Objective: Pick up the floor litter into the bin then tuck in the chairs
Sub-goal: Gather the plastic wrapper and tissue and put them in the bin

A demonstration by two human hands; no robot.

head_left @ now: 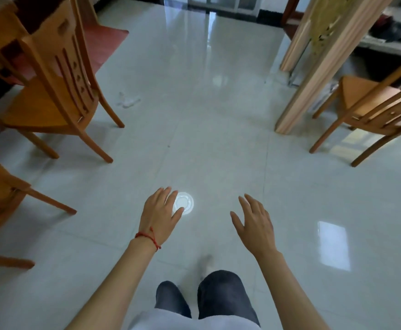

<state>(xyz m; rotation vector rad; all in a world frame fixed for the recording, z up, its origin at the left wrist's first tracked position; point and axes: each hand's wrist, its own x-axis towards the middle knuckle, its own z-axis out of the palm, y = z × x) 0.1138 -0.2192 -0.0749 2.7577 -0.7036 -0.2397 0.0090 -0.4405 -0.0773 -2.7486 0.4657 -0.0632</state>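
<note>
A round white plastic lid lies flat on the pale tiled floor just ahead of me. My left hand, with a red string at the wrist, hovers over the lid's left edge, fingers spread and holding nothing. My right hand is held out to the right of the lid, open and empty. A crumpled clear wrapper lies farther off, beside the back leg of a wooden chair pulled out from the table at the left. No bin is in view.
A second wooden chair stands at the near left and a third chair at the right. A pale wooden post rises right of centre. A red mat lies under the left table. My legs are below.
</note>
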